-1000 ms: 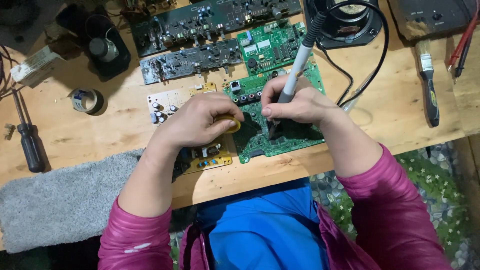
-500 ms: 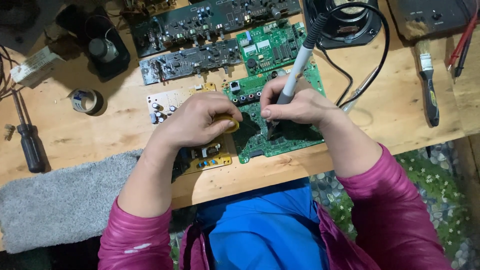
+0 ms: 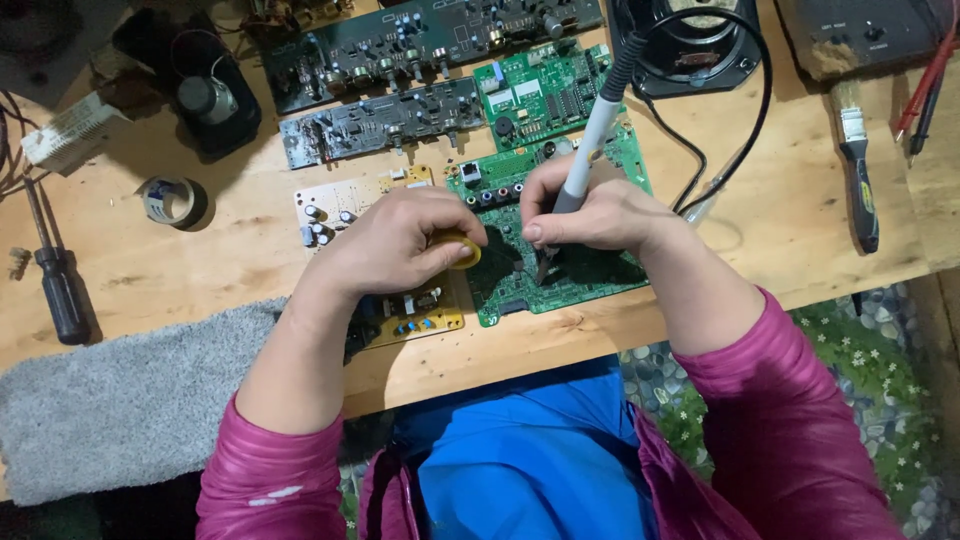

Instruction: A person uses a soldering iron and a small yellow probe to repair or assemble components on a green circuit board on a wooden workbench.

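Observation:
My right hand [image 3: 590,212] grips a soldering iron [image 3: 592,140] with a pale grey handle, its tip down on a green circuit board [image 3: 590,270] near the wooden table's front edge. A black cable runs from the iron's top toward the back. My left hand [image 3: 395,240] rests beside it, fingers closed around a small yellow ring-shaped roll [image 3: 462,250], over a yellow circuit board [image 3: 410,315]. Both sleeves are magenta.
Two long dark circuit boards [image 3: 420,40] and another green board [image 3: 545,90] lie behind. A roll of tape [image 3: 170,200] and a black screwdriver [image 3: 55,285] sit left, a brush [image 3: 858,180] right, a grey cloth [image 3: 120,410] at front left.

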